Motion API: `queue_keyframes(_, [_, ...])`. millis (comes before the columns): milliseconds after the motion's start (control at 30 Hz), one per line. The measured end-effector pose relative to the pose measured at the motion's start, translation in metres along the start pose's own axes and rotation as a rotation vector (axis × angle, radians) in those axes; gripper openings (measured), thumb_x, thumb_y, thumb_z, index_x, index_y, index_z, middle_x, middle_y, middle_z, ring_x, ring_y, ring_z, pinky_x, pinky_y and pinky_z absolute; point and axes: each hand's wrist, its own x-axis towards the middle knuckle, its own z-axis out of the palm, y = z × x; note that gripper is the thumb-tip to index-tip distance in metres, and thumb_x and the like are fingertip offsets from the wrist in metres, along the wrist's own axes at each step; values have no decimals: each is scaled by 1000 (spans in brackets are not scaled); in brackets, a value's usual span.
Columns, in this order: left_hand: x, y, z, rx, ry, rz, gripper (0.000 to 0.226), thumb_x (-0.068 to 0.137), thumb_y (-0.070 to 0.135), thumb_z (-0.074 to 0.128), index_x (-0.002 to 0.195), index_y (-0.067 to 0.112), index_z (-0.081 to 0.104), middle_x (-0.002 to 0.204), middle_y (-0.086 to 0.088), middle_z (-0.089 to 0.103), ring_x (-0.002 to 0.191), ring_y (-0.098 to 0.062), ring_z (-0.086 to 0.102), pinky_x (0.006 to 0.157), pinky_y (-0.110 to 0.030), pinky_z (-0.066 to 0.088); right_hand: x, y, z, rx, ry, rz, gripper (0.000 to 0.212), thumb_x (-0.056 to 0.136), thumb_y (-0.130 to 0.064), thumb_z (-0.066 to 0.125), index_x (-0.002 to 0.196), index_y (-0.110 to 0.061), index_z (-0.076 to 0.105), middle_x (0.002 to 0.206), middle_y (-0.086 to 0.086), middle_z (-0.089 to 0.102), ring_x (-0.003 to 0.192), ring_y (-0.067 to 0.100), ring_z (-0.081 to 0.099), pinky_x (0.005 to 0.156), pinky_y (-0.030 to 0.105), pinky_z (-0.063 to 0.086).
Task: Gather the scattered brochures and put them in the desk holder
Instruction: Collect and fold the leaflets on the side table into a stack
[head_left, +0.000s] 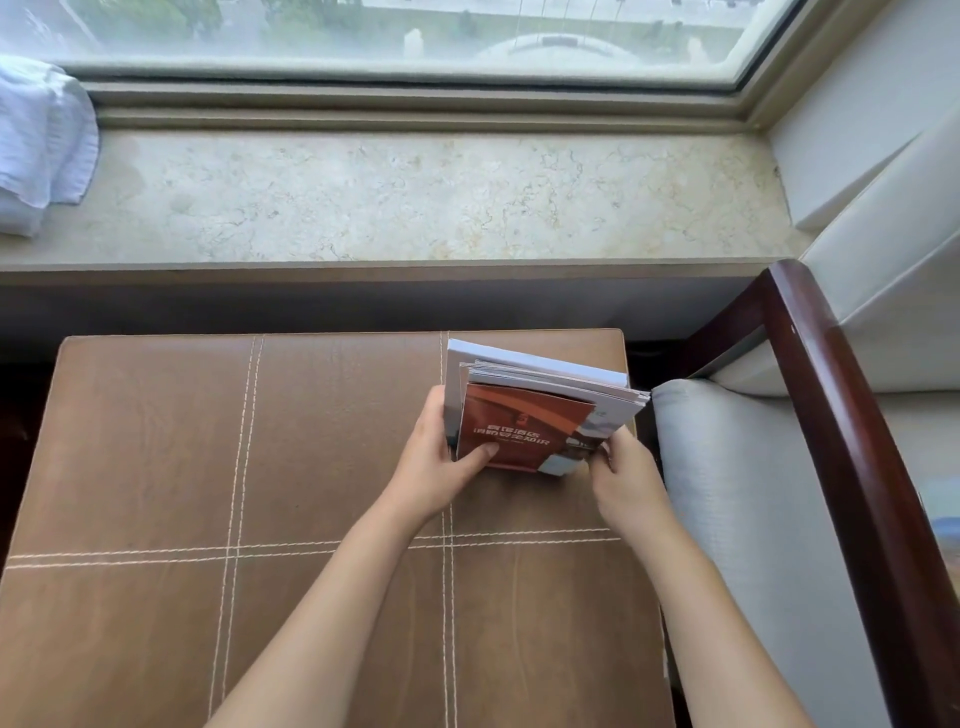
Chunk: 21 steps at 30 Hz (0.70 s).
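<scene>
A stack of brochures (524, 431) stands on edge at the far right of the brown leather ottoman (208, 441), its front one red-orange with white lettering. Behind and left of the stack a pale grey-white wall (453, 374) shows, seemingly the desk holder around the brochures. My left hand (441, 462) grips the left side, thumb pressed on the red cover. My right hand (621, 478) pinches the stack's lower right corner. The holder's base is hidden behind the brochures and hands.
A marble window sill (415, 197) runs along the back under the window, with a white towel (41, 140) at its left end. An armchair with a dark wooden arm (831, 415) and grey cushion (727, 493) stands right of the ottoman.
</scene>
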Motion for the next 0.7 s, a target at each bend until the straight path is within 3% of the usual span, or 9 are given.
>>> queue_keyframes(67, [-1, -1, 1, 15, 12, 10, 57, 81, 10, 72, 115, 42, 39, 119, 15, 55, 112, 10, 49, 92, -7, 39, -3, -2, 7, -61, 94, 8, 41, 90, 1, 42, 118, -26, 54, 103, -18, 59, 89, 1, 53, 63, 1, 38])
queue_keyframes(167, [-3, -3, 3, 27, 30, 8, 56, 83, 8, 70, 111, 45, 38, 116, 16, 55, 105, 19, 47, 83, 3, 36, -7, -4, 20, -25, 164, 55, 37, 92, -3, 45, 124, -19, 49, 116, -4, 61, 103, 14, 56, 70, 7, 36])
queue_keyframes(267, [-3, -4, 3, 33, 31, 2, 54, 85, 10, 68, 115, 43, 37, 114, 21, 54, 107, 16, 47, 84, -2, 37, -9, -8, 24, 12, 177, 108, 38, 93, -5, 47, 127, -22, 47, 120, -3, 62, 110, 17, 58, 69, 11, 38])
queue_keyframes(367, [-1, -3, 3, 39, 30, 23, 47, 86, 8, 65, 119, 31, 41, 116, 10, 58, 109, 5, 50, 88, -8, 38, -8, -10, 24, 40, 187, 126, 37, 91, -2, 51, 122, -21, 52, 119, -1, 65, 112, 18, 59, 77, 22, 44])
queue_keyframes(433, [2, -1, 2, 48, 32, 37, 46, 86, 8, 66, 121, 26, 42, 114, 10, 59, 106, 8, 51, 87, -6, 38, -6, -8, 23, 70, 209, 139, 33, 90, -1, 54, 118, -18, 57, 117, 1, 67, 111, 19, 61, 77, 18, 47])
queue_keyframes(533, [5, 2, 2, 55, 25, 62, 43, 86, 7, 66, 118, 26, 44, 111, 11, 60, 100, 12, 52, 84, -3, 38, -5, -4, 20, 115, 248, 131, 25, 86, -1, 62, 106, -16, 62, 111, 2, 70, 106, 17, 65, 67, 0, 44])
queue_keyframes(700, [5, -4, 0, 71, 32, 83, 50, 87, 6, 64, 109, 45, 42, 111, 21, 56, 101, 21, 49, 81, 5, 34, -8, 2, 23, 98, 201, 89, 29, 84, -6, 67, 110, -18, 62, 112, -1, 69, 105, 13, 63, 72, 4, 43])
